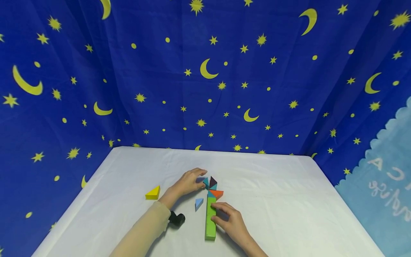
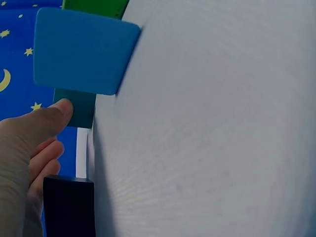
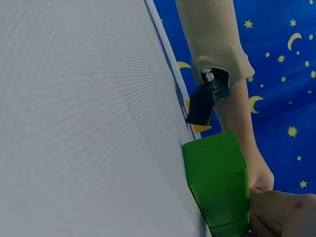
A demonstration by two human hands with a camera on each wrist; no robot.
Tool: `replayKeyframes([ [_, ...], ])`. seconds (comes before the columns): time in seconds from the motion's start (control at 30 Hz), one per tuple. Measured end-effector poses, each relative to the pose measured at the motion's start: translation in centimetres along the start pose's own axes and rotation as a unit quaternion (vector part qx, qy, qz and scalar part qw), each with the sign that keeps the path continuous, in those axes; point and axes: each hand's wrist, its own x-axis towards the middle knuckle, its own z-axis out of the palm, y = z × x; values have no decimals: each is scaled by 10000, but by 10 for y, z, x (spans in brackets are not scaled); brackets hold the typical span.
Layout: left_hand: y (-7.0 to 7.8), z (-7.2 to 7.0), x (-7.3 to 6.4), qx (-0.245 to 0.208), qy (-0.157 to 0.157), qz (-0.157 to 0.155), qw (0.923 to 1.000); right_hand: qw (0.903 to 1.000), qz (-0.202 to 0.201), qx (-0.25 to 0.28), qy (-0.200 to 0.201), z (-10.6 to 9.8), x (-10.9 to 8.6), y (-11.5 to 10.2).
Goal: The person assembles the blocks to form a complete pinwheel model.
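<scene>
A small teal triangular block [image 1: 206,183] stands at the left of a pinwheel-like cluster. My left hand [image 1: 189,181] holds it at its edge, the thumb lying on its teal face [image 2: 81,111] in the left wrist view; my index finger is partly hidden there. A dark triangular block [image 1: 213,182], a second teal triangle [image 1: 214,187] and an orange triangle [image 1: 218,194] make up the rest, with a blue piece [image 1: 211,194] below. A long green bar [image 1: 210,228] runs from there towards me. My right hand [image 1: 232,219] touches its right side with thumb and fingertips.
A light blue triangular block [image 1: 198,203] lies left of the green bar, under my left forearm's inner side. Farther left sits a yellow triangular block [image 1: 153,193]. A black camera mount [image 1: 177,218] juts from my left sleeve. A starry blue curtain [image 1: 179,82] surrounds the white table [image 1: 273,185].
</scene>
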Motion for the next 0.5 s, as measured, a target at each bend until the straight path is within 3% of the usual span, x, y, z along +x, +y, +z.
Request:
replayKeyframes([
  [0.5,-1,6,3,200,-206,313,9991,10000,10,82,-13,0,0,1],
])
